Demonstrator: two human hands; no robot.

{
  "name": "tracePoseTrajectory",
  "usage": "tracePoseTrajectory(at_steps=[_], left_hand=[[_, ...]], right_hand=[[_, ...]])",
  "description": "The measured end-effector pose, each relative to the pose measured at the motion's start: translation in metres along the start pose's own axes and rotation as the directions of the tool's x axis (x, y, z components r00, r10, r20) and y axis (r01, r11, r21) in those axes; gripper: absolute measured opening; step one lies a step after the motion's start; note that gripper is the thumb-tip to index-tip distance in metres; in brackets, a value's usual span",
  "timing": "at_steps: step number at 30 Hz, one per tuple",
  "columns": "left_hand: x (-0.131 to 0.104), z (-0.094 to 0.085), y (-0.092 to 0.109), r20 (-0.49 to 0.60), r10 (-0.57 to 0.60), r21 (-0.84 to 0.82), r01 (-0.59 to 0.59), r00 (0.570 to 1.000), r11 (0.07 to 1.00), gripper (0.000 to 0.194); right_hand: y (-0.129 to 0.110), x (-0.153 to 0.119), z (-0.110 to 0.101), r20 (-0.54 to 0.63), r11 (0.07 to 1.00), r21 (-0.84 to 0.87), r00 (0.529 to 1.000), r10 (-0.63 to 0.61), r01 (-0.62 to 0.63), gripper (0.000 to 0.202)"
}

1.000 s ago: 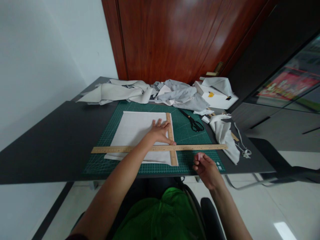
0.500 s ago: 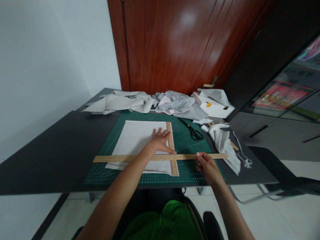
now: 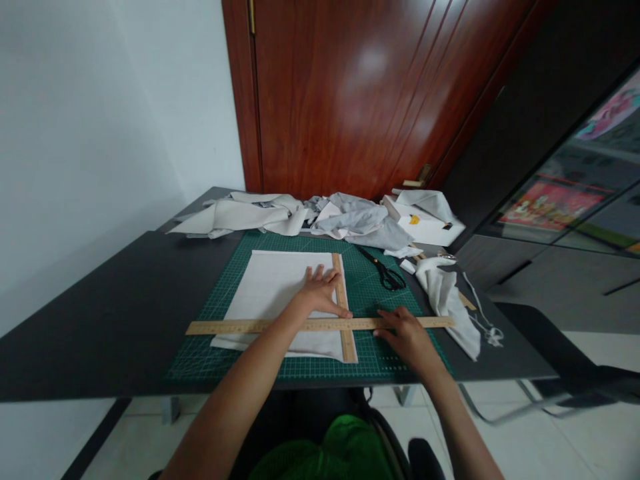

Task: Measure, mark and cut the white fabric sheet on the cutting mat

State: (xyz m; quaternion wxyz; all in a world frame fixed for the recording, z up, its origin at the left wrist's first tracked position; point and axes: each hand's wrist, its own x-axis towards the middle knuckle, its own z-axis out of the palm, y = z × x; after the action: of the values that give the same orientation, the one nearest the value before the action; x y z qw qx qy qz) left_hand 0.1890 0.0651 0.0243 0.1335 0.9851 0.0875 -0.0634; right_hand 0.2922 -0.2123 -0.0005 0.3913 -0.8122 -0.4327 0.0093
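Bench (image 3: 115,300) stretches left past green mat (image 3: 207,363); white cloth (image 3: 275,283) on mat, short ruler (image 3: 347,350) along right edge, long ruler (image 3: 215,327) across. Left hand (image 3: 319,292) spread on cloth; right hand (image 3: 404,335) grip apart, astride long ruler.

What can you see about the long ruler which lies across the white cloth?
The long ruler is a straight, flat, pale strip that looks wooden, with fine dark markings. It lies sideways across the white cloth and the shorter ruler, extending over the green mat. Its right end reaches the crumpled fabric. The right hand rests on it; the left hand's thumb is beside the crossing. The left forearm hides part.
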Motion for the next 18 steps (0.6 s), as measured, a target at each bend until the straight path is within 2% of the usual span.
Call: tracePoseTrajectory(at_steps=[5, 9, 13, 18], left_hand=[[-0.003, -0.004, 0.003, 0.021, -0.007, 0.005, 0.007, 1.0, 1.0, 0.137], [-0.006, -0.008, 0.005, 0.012, -0.002, -0.005, 0.002, 1.0, 1.0, 0.138], [-0.007, -0.008, 0.005, 0.015, -0.007, -0.001, 0.007, 1.0, 1.0, 0.135], [-0.007, -0.006, 0.005, 0.011, -0.004, 0.001, 0.004, 1.0, 1.0, 0.137]], right_hand=[[0.002, 0.0, -0.002, 0.125, 0.971, -0.189, 0.984, -0.126, 0.149, 0.017], [0.005, -0.01, -0.015, 0.17, 0.937, -0.277, 0.97, -0.172, 0.214, 0.017], [0.024, -0.034, -0.038, 0.169, 0.865, -0.418, 0.959, -0.225, 0.277, 0.025], [0.06, -0.077, -0.069, 0.126, 0.784, -0.517, 0.937, -0.327, 0.343, 0.023]])
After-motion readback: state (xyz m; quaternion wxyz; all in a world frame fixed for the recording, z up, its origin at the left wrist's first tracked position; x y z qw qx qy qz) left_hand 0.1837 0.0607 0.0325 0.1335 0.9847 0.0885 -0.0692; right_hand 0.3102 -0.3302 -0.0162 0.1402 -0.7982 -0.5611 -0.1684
